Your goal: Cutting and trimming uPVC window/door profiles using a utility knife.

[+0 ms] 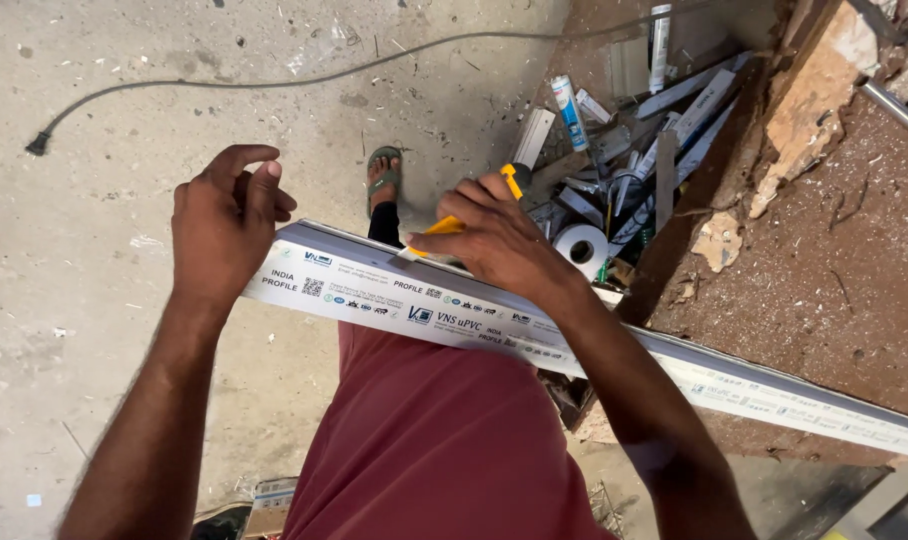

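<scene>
Over the dusty concrete floor (94, 300), the left hand (224, 225) clamps the long white plastic profile's (394, 290) end while the right hand (494, 240) grips a yellow utility knife (514, 180) against it.

- Left hand (221, 228): bare, no glove, ring or watch; the forearm runs uncovered to the lower left of the frame.
- Right hand (494, 240): bare, no glove or ring; the forearm runs uncovered toward the lower right of the frame.
- No sleeve shows on either arm within the frame.
- Garment (444, 440): plain dull-red fabric, lightly creased, no print, filling the lower centre of the frame.
- Lower leg: a dark, close-fitting covering shows at centre frame, above the garment.
- Footwear (383, 172): one open green sandal with a strap across the foot, upper centre of the frame.
</scene>
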